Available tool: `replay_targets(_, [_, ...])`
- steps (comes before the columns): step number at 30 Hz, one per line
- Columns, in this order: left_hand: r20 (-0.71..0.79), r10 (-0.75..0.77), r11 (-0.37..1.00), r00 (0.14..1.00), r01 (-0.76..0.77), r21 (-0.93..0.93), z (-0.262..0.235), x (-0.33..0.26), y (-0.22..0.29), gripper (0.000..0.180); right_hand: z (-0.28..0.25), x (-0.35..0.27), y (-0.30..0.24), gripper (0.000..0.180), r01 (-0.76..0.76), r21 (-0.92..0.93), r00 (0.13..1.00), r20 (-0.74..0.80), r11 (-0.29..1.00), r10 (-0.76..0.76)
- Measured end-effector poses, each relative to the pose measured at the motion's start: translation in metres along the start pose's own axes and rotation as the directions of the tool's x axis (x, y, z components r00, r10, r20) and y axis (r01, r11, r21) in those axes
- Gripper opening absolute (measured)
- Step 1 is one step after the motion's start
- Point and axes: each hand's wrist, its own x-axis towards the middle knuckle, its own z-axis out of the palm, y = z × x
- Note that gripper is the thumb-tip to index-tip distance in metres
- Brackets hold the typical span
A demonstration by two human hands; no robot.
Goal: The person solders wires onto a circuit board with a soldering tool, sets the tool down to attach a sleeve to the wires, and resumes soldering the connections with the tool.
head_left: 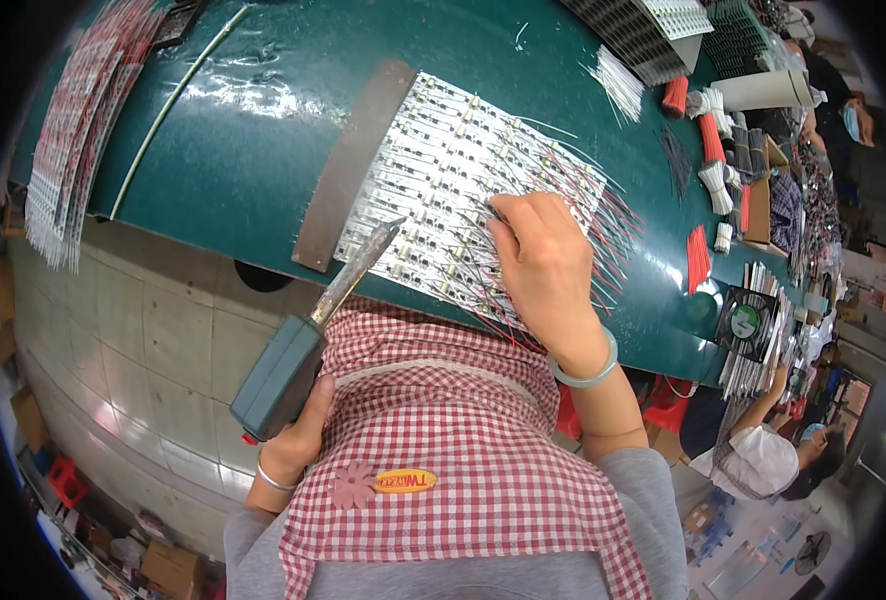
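Note:
My left hand (pixel 298 432) is wrapped round the dark teal body of a soldering gun (pixel 281 370). Its long metal barrel points up and right, with the tip over a white panel of small circuit boards (pixel 418 175). Above the panel's right half, my right hand (pixel 546 262) is closed in a pinch, thumb and forefinger close together. What lies between those fingertips is too small to make out. Thin red, black and white wires (pixel 603 235) stick out from the panel around and beyond this hand. A brown flat bar (pixel 353 165) runs along the panel's left edge.
Wired board panels (pixel 88 130) hang over the green table (pixel 233 150) at the far left, beside a pale green rod (pixel 178 92). Bundles of white wires (pixel 618 85) and red wires (pixel 698 258) lie to the right, near a small fan (pixel 746 322). Co-workers sit beyond.

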Motion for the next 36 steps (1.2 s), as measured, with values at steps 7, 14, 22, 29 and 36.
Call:
replay_targets(7, [-0.089,-0.175,0.983,0.981,0.170,-0.063,-0.006,-0.003,-0.015,0.038,-0.024,-0.007,0.009,0.016,-0.069,-0.036,0.997,0.036,0.997,0.071])
replay_targets(14, [-0.172,-0.188,0.970,0.967,0.156,-0.184,0.010,0.020,0.007,0.039,-0.108,-0.015,0.110,0.013,-0.297,-0.099,0.946,-0.167,0.950,0.279])
replay_targets(22, [-0.149,-0.098,0.992,0.984,0.084,-0.099,0.018,0.037,0.014,0.036,-0.110,-0.037,0.196,0.013,-0.402,-0.248,0.884,-0.356,0.882,0.303])
replay_targets(29, [-0.125,-0.129,0.990,0.984,0.121,-0.068,0.024,0.050,0.018,0.036,-0.119,-0.095,0.200,0.019,-0.636,-0.323,0.770,-0.318,0.701,0.553])
replay_targets(36, [-0.118,-0.069,0.998,0.991,0.067,-0.022,0.031,0.053,0.029,0.035,-0.113,-0.102,0.209,0.021,-0.618,-0.280,0.770,-0.406,0.735,0.492])
